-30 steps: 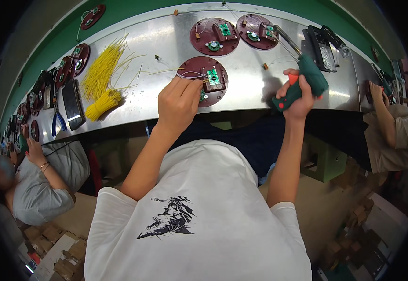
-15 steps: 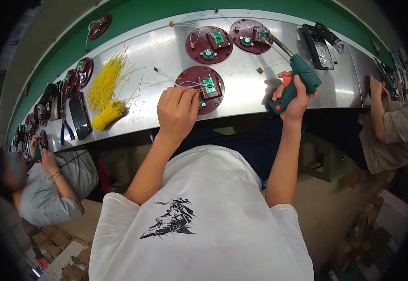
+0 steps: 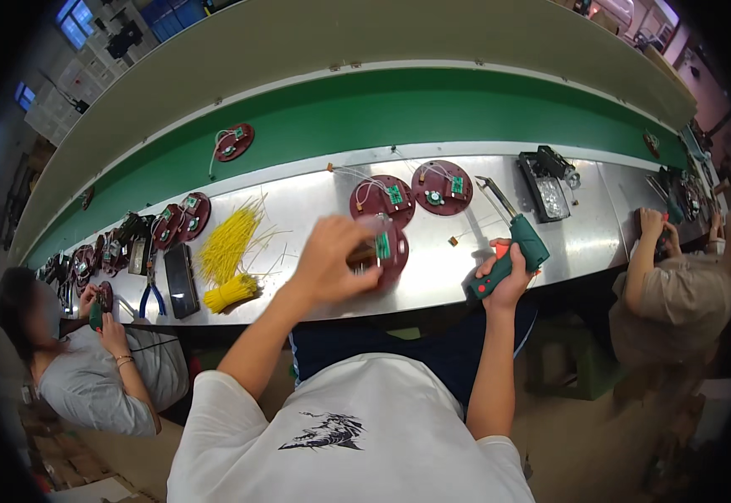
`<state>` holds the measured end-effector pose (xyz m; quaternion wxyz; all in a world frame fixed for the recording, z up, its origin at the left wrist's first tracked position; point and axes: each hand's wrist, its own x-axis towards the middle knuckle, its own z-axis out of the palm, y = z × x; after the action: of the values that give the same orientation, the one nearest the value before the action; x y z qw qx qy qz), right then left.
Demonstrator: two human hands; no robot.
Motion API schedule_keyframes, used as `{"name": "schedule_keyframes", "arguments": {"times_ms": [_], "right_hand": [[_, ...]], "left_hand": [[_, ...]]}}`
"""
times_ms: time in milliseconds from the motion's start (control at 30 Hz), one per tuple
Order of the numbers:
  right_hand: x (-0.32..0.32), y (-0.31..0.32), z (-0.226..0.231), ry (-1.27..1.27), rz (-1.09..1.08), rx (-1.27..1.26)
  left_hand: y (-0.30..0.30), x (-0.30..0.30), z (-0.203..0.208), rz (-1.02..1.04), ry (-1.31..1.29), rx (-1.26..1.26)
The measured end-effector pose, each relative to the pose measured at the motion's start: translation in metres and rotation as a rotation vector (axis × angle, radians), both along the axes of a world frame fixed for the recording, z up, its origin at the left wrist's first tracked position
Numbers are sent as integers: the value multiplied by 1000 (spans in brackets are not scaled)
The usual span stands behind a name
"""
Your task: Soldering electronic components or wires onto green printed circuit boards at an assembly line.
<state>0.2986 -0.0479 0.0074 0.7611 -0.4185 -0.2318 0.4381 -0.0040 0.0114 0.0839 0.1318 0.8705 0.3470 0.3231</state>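
Observation:
My left hand (image 3: 329, 261), smeared by motion, has its fingers and thumb curled around the left part of a maroon round disc (image 3: 395, 272). A green circuit board (image 3: 383, 245) shows on that disc, beside my fingertips. The hand hides the disc's left side. My right hand (image 3: 506, 278) is wrapped around the grip of a green soldering gun (image 3: 529, 241) with a red trigger. The gun's metal tip points up and away, apart from the discs. Two more maroon discs, one at left (image 3: 374, 201) and one at right (image 3: 443, 201), lie just beyond, with green boards and white wires.
A bundle of yellow wires (image 3: 231, 293) lies to the left, with loose yellow wires (image 3: 230, 243) behind it. Near them are a black case (image 3: 182, 281) and blue-handled pliers (image 3: 152, 299). A black open box (image 3: 546, 189) stands at right. People work at both sides.
The view has tilted up, showing more of the green back wall. My left hand has gone from pinching at the board's wires to the disc's edge; the disc sits closer to those behind.

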Motion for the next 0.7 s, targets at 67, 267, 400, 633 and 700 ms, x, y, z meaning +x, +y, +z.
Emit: {"name": "schedule_keyframes", "arguments": {"times_ms": [67,267,400,633,700], "right_hand": [[3,1,-2,40,-4,-24],[-3,9,9,48,-16,-31],[-9,10,11,27,-69,-28],[-7,10,14,66,-108,-30],[-10,11,19,2,-93,-35]], "left_hand": [[45,1,13,89,-48,44],[207,-1,-20,436,282,21],[251,-13,-45,552,403,-49],[292,-81,-40,903,526,27],[295,-105,-42,991,447,38]]}}
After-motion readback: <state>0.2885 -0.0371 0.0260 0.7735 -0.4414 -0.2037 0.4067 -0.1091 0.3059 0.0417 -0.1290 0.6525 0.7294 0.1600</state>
